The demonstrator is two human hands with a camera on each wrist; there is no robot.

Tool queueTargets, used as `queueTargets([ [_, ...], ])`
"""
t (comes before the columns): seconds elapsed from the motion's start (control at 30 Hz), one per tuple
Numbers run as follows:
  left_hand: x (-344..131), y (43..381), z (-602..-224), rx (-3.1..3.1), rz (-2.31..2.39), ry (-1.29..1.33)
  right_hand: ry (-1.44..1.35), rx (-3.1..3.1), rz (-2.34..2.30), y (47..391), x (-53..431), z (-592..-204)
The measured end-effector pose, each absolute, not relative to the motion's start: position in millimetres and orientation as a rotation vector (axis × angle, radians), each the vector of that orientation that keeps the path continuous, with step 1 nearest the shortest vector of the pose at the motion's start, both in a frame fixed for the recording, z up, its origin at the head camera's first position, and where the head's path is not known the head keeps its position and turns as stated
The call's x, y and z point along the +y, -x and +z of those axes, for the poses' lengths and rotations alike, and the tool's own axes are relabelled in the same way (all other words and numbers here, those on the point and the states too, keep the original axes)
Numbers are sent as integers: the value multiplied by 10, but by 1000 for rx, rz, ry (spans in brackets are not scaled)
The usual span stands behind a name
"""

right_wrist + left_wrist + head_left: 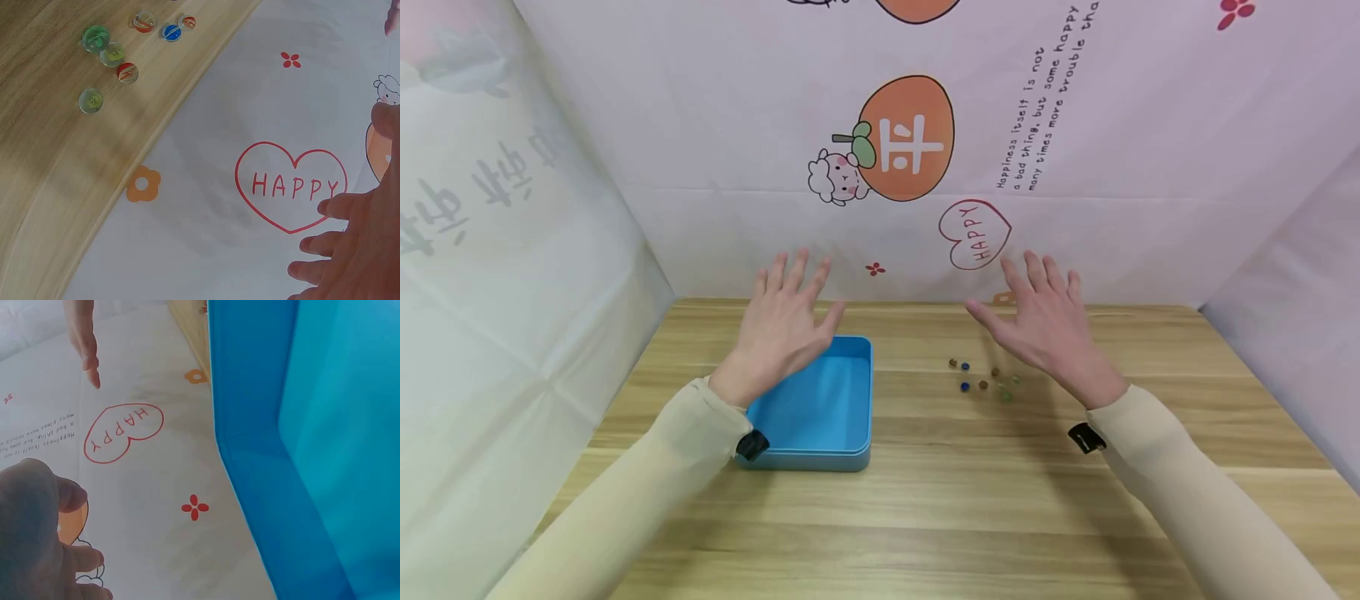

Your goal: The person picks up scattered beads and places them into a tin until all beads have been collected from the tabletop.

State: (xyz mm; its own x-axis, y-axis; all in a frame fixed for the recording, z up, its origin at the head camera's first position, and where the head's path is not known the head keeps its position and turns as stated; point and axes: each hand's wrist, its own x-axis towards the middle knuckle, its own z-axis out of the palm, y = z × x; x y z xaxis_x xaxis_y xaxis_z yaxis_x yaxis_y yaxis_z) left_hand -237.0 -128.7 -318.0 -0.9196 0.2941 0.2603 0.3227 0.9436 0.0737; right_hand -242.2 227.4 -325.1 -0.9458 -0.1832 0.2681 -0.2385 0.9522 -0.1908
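Note:
Both hands are raised with fingers spread, holding nothing. My left hand [786, 329] hovers over the far left part of a blue rectangular box [808, 461], covering a corner of it. The open box shows a bare blue floor in the head view. My right hand [1051, 329] is above the table's far right part, beyond a loose group of glass marbles. Among them are a blue marble [171, 32], a green marble [95, 39] and a clear marble with a red-orange swirl [127, 73]. Neither hand touches a marble.
The wood-grain table [925, 525] ends at a white printed cloth [737, 150] hanging behind it. More white cloth [497, 275] hangs along the left side, and again on the right. A black band [1087, 437] sits at the right sleeve's cuff.

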Motion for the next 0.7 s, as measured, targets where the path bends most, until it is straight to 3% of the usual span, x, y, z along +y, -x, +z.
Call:
queueTargets([
  [0.7,-1287,2221,-3273,-2839,-166,475,-335,-2849,340,2277,2311,-3330],
])
